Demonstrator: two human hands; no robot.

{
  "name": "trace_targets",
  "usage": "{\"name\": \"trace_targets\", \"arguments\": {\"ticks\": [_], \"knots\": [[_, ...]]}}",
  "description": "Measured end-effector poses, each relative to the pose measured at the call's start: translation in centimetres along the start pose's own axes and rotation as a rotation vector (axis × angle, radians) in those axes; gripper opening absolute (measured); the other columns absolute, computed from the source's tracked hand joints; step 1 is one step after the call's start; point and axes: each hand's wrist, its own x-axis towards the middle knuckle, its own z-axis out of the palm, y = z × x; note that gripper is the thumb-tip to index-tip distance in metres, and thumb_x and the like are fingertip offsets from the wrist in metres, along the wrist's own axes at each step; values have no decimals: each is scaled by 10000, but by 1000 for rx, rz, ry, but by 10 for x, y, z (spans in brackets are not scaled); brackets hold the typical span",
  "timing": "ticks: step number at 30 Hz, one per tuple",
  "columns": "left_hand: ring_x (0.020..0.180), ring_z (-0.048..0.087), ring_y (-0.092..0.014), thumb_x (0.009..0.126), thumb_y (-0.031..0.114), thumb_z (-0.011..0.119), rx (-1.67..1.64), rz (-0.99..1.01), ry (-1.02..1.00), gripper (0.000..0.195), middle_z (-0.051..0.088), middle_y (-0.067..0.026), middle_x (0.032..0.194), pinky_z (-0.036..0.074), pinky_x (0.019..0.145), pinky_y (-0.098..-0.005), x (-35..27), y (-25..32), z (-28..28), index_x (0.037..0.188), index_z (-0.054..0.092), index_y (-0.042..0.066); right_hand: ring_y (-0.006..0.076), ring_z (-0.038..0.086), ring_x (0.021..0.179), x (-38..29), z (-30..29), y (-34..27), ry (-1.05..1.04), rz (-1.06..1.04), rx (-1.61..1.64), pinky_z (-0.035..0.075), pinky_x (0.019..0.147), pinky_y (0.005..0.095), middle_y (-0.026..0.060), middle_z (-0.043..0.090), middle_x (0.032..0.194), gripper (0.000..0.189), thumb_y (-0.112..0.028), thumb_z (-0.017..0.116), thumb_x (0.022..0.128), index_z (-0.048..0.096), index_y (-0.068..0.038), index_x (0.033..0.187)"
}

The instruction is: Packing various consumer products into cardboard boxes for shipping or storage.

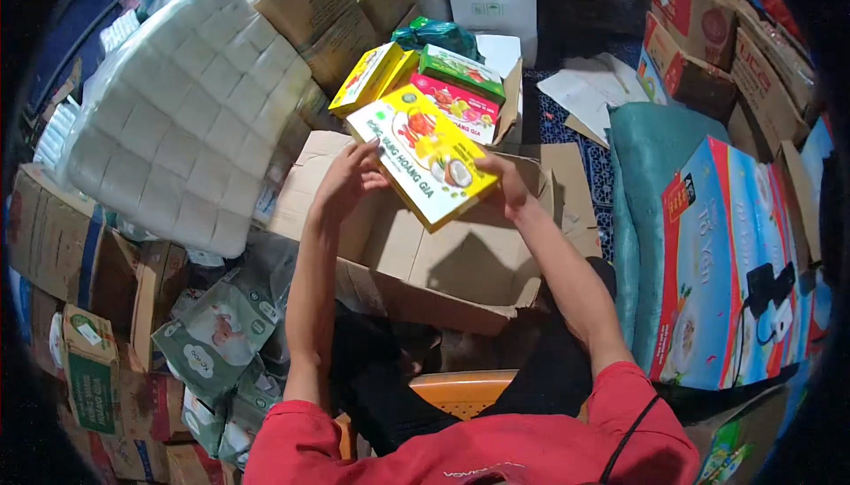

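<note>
Between my two hands a flat yellow and white product box point(425, 156) is held up, tilted, its printed face with a coconut picture turned to me. My left hand point(352, 169) supports its left edge, while my right hand point(506, 183) grips the right end. Directly below lies an open cardboard carton point(425, 246); the part of its inside that shows has nothing in it. Just beyond, a second carton point(512, 103) holds upright yellow boxes point(368, 80), a green box point(463, 73) and a pink box point(458, 103).
A large plastic-wrapped pack of white tissue-like bundles point(189, 113) leans at the left. Green-grey diaper packs point(219, 332) lie below it. To the right stand a teal wrapped bundle point(654, 153) and a blue-and-red carton point(704, 272). White cartons point(491, 10) are stacked behind.
</note>
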Motion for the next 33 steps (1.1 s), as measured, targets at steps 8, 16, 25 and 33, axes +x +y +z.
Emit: {"name": "trace_targets", "arguments": {"ticks": [8, 16, 25, 33], "knots": [[938, 620, -298, 775, 206, 699, -99, 86, 223, 582, 554, -173, 1080, 581, 717, -388, 121, 14, 16, 1233, 406, -2, 224, 593, 959, 58, -35, -8, 359, -351, 321, 461, 870, 374, 106, 589, 1100, 434, -437, 526, 870, 542, -100, 1143], [1025, 557, -258, 763, 154, 708, 155, 186, 524, 641, 517, -146, 1200, 534, 702, -404, 208, -59, 65, 1260, 342, -17, 177, 556, 1022, 59, -52, 4, 360, -271, 164, 470, 781, 331, 61, 531, 1132, 512, -388, 583, 859, 410, -115, 1256], [871, 601, -235, 711, 140, 672, 384, 190, 728, 500, 613, -194, 1062, 493, 675, -356, 216, -76, 51, 1120, 548, -120, 156, 561, 1001, 62, -37, 5, 322, -192, 98, 449, 778, 291, 57, 573, 1103, 467, -357, 566, 877, 456, -109, 1258], [738, 604, -125, 861, 136, 599, 465, 359, 73, 293, 622, -81, 903, 503, 611, -264, 58, -62, 73, 1104, 576, -27, 90, 493, 610, 43, -71, 8, 346, -142, -63, 381, 552, 248, -19, 534, 734, 286, -387, 526, 899, 583, -116, 967]]}}
